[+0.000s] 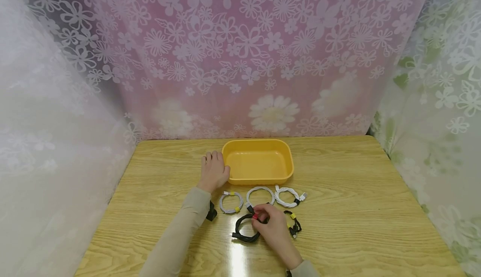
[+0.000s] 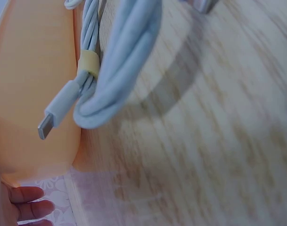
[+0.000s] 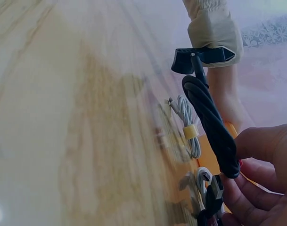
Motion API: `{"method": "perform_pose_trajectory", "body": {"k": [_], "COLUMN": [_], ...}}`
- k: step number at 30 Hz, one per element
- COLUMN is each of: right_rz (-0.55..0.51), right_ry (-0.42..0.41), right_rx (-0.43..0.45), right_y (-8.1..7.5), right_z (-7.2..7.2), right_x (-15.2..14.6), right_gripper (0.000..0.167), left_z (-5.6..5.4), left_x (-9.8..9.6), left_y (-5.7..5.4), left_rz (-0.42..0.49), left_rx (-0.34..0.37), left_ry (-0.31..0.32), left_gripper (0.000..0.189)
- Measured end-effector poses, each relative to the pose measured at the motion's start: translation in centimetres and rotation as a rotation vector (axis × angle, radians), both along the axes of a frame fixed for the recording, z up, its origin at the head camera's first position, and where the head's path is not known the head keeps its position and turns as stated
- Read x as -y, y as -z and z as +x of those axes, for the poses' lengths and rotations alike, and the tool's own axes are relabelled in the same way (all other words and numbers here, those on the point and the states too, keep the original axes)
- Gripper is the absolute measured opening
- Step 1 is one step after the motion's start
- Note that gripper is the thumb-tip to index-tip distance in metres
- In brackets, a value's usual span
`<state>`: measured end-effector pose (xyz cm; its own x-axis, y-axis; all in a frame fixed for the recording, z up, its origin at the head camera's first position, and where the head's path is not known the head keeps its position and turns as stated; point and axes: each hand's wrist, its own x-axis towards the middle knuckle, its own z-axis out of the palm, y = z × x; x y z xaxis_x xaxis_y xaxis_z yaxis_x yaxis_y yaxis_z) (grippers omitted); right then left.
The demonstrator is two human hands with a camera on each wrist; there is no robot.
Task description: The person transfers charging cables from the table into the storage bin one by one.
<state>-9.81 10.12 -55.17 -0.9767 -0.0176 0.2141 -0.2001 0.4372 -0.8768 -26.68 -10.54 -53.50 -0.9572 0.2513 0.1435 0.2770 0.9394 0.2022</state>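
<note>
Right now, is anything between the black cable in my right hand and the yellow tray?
Yes: the middle pale cable coil lies directly between the black cable and the yellow tray. It sits low, so lifting over it would probably work. Your left hand is at the tray's left end, off that path.

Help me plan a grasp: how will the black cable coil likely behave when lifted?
The black cable coil is probably semi-stiff, its thick strands holding a ring. The red tie should keep it bundled; a protruding plug might snag.
</note>
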Motion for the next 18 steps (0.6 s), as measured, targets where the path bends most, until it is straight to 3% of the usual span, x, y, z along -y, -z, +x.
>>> {"method": "perform_pose_trajectory", "body": {"k": [18], "right_rz": [-0.056], "right_ry": [0.033], "right_rx": [0.055], "right_y": [-1.4], "right_z": [-0.9], "right_x": [-0.5], "right_gripper": [0.029], "left_z": [0.1], "left_x": [0.0], "left_y": [-0.3], "left_rz": [0.018], "left_rx": [0.011], "left_ry": [0.011], "left_gripper": [0.019]}}
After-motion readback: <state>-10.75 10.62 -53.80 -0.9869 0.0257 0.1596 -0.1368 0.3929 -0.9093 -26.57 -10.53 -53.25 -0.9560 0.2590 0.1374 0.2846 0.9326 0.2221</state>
